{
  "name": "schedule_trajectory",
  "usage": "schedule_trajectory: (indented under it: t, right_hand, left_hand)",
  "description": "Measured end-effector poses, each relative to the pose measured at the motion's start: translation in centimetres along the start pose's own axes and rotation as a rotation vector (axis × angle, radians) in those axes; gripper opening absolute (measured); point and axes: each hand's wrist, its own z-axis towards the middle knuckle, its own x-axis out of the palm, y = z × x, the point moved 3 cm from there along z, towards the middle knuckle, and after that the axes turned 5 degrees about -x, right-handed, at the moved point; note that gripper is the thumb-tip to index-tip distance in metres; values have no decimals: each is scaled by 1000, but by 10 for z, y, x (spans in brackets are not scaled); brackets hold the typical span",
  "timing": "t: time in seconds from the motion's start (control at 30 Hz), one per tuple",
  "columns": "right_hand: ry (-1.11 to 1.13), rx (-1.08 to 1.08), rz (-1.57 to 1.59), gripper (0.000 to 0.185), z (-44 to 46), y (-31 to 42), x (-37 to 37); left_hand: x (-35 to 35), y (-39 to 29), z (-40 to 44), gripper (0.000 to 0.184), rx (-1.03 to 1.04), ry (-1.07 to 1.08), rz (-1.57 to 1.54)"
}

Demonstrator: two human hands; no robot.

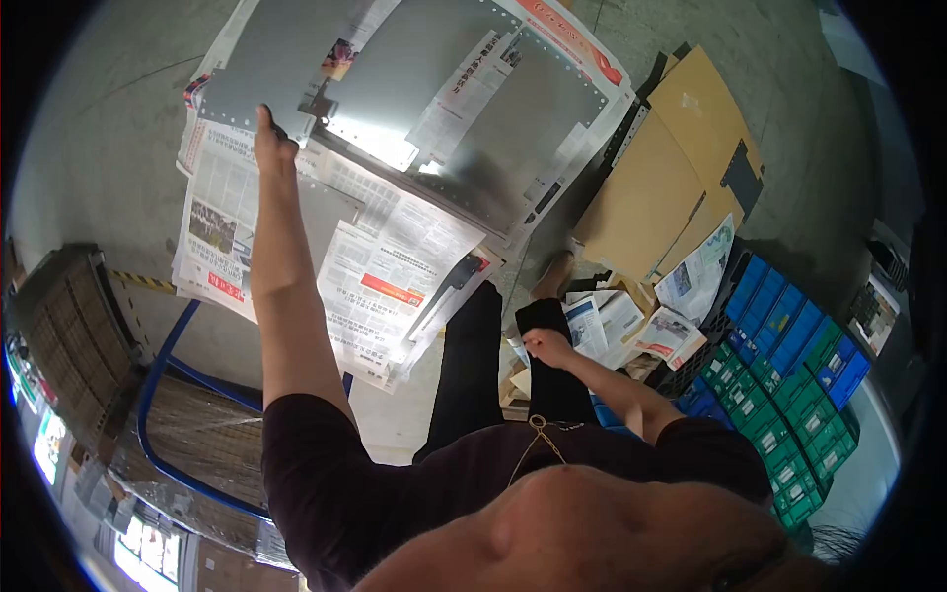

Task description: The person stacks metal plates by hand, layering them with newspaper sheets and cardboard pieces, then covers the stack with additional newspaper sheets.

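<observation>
My left hand (274, 143) is closed on the near edge of a grey metal sheet (266, 59), thumb along the top and fingers curled. The sheet has small holes along its rim and lies over newspaper. To its right rests a larger grey metal panel (395, 44) with cut-outs, strips of newspaper on it and a bright reflection. Newspaper sheets (385, 296) hang over the near side of the stack. My right hand (546, 347) is curled into a fist above my right thigh, apart from the panels, with nothing visible in it.
Flattened cardboard (661, 168) stands to the right of the stack. Loose newspapers (681, 335) lie near my right foot. Blue bins (779, 306) and green bins (779, 414) stand at the right. A blue tube frame (148, 424) and wrapped pallets (197, 449) are at the left.
</observation>
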Motion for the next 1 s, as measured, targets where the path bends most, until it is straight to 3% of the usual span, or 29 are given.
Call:
schedule_trajectory:
  t: [0.13,0.33,0.5,0.53,0.57,0.63,0.67,0.7,0.73,0.77,0.8,0.87,1.0]
  right_hand:
    - [46,73,109,24,-15,-1,35]
    - [51,111,299,23,-20,36,45]
    - [18,74,298,19,12,31,-2]
    - [-84,37,347,24,25,44,-30]
    - [-235,-140,267,24,48,43,-55]
    - [-308,-243,200,22,88,105,-141]
    - [-352,-301,316,19,108,138,-183]
    - [-430,-448,250,19,124,180,-226]
    - [-532,-598,538,21,149,202,-253]
    - [-548,-617,359,29,155,242,-290]
    - [-544,-635,368,34,157,284,-316]
    - [-530,-777,344,29,154,354,-340]
    - [-178,-701,248,30,166,403,-330]
  left_hand:
    - [33,-16,22,39,4,-53,74]
    - [4,-11,39,40,-17,-46,71]
    - [-7,-7,-34,42,-2,33,-18]
    - [-13,-7,-49,42,-18,19,-29]
    - [-19,-5,-64,42,-35,6,-40]
    - [-41,1,-92,43,-50,25,-74]
    - [-50,1,-105,43,-45,57,-99]
    - [-53,-2,-124,43,-57,26,-86]
    - [-55,0,-145,43,-70,-5,-73]
    - [-57,2,-164,43,-84,-38,-58]
    - [-62,2,-177,44,-90,-16,-64]
    - [-75,6,-201,44,-107,23,-75]
    - [-87,16,-246,42,-79,15,-107]
